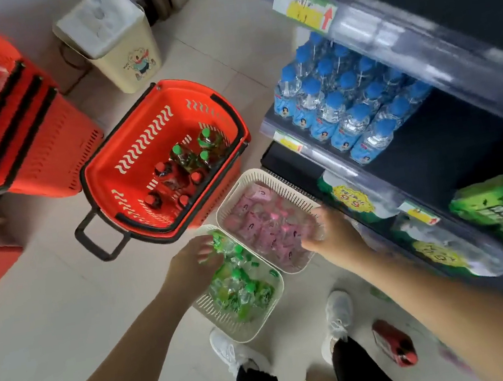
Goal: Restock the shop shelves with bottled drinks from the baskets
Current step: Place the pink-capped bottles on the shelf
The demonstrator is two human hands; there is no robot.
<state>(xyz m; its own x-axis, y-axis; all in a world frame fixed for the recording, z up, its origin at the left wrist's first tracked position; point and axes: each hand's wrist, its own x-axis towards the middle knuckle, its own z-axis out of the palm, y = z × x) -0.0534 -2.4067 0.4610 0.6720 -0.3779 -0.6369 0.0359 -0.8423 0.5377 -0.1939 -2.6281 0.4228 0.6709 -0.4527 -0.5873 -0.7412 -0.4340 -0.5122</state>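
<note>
Left hand (pixel 193 259) over green bottles (pixel 241 286), your right hand (pixel 331 230) over pink bottles (pixel 268 223).
Both blur above the two white baskets (pixel 242 332); can't tell if either hand grips.

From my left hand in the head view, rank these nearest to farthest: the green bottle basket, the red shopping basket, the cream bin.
1. Green bottle basket: right under the left hand.
2. Red shopping basket: just beyond, on the floor.
3. Cream bin: farthest, by the wall.
</note>
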